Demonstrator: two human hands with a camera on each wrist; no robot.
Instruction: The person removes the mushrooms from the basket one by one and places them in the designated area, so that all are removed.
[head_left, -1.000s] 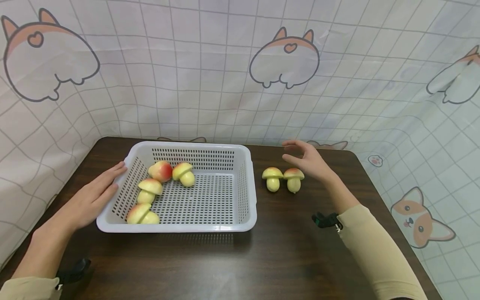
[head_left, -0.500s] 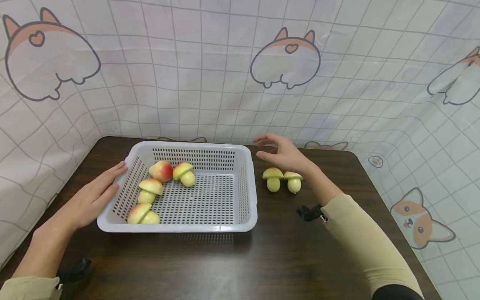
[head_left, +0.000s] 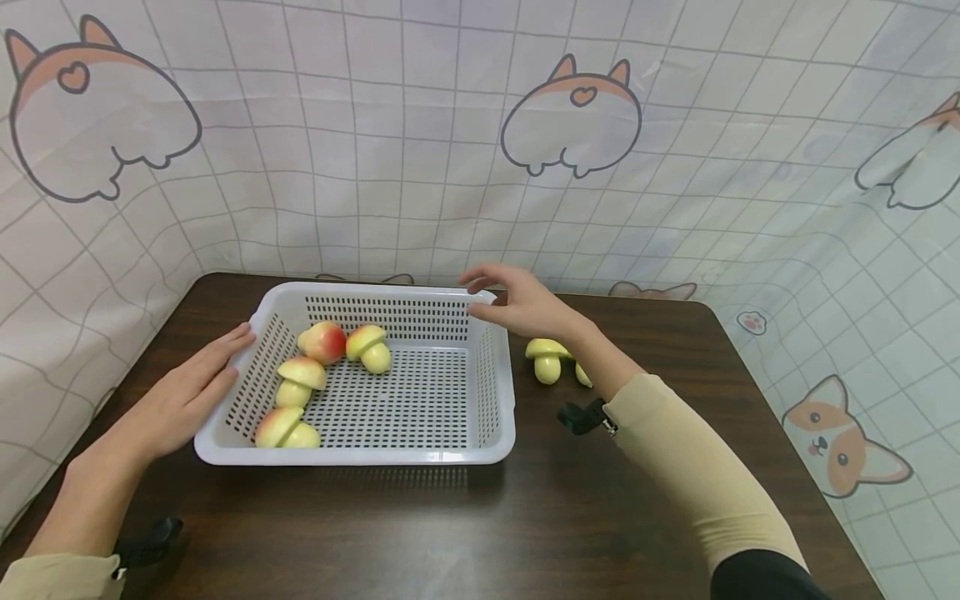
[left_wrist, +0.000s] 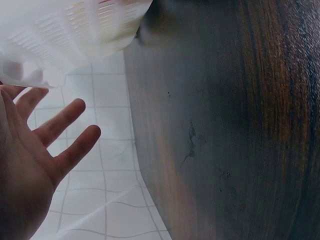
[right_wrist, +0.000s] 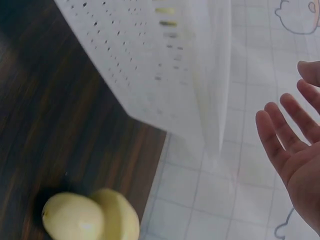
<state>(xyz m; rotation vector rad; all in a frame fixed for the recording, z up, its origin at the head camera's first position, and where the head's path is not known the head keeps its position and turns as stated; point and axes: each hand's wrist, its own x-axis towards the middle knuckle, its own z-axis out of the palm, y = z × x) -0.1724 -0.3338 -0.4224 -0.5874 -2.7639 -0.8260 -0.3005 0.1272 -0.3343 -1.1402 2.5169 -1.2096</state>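
A white perforated plastic basket (head_left: 352, 456) sits on the dark wooden table. Along its left half lie a red-and-yellow rounded piece (head_left: 324, 342) and several toy mushrooms (head_left: 297, 381). My left hand (head_left: 168, 408) rests its fingers on the basket's left rim, fingers nearly straight. Over the back right corner of the basket hovers my right hand (head_left: 517, 304), its fingers loosely bent around nothing. Right of the basket stands a toy mushroom (head_left: 547, 360); a second toy mushroom (head_left: 583, 377) beside it is mostly hidden by my right forearm. The right wrist view also shows a toy mushroom (right_wrist: 80, 215).
A cloth backdrop (head_left: 420, 167) with a grid and cartoon dogs hangs behind the table and down both sides. Dark table top (head_left: 420, 533) extends in front of the basket. A black strap (head_left: 581, 418) hangs at my right wrist, another strap (head_left: 150, 542) at my left.
My right hand has travelled left, from above the two loose mushrooms to the basket's back right corner. Its forearm now covers most of the right mushroom. The left hand and basket have stayed still.
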